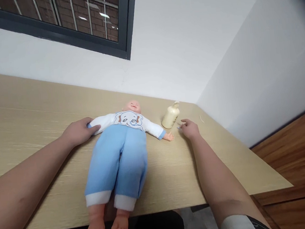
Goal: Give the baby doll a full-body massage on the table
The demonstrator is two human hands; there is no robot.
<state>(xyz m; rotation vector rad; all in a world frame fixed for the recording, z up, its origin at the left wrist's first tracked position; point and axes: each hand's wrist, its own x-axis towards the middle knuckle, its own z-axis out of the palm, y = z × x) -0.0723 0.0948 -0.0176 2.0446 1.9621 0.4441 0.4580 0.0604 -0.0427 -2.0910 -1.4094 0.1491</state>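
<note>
A baby doll (pixel 123 142) in a white top with an elephant face and light blue trousers lies on its back on the table. Its bare feet stick out past the near edge. My left hand (pixel 80 131) is closed around the cuff of the doll's sleeve, on the left of the picture. To the doll's right stands a cream pump bottle (pixel 171 116) with dark lettering. My right hand (pixel 189 128) rests beside the bottle, apart from it, fingers curled in. Something tiny and bluish shows at those fingertips, too small to name.
The light wood table (pixel 169 177) meets a white wall at the back. A thin white strip (pixel 202 118) lies on it, right of my right hand. A dark-framed window (pixel 78 20) is above, and brown wood panelling (pixel 302 157) stands beyond the table's right edge.
</note>
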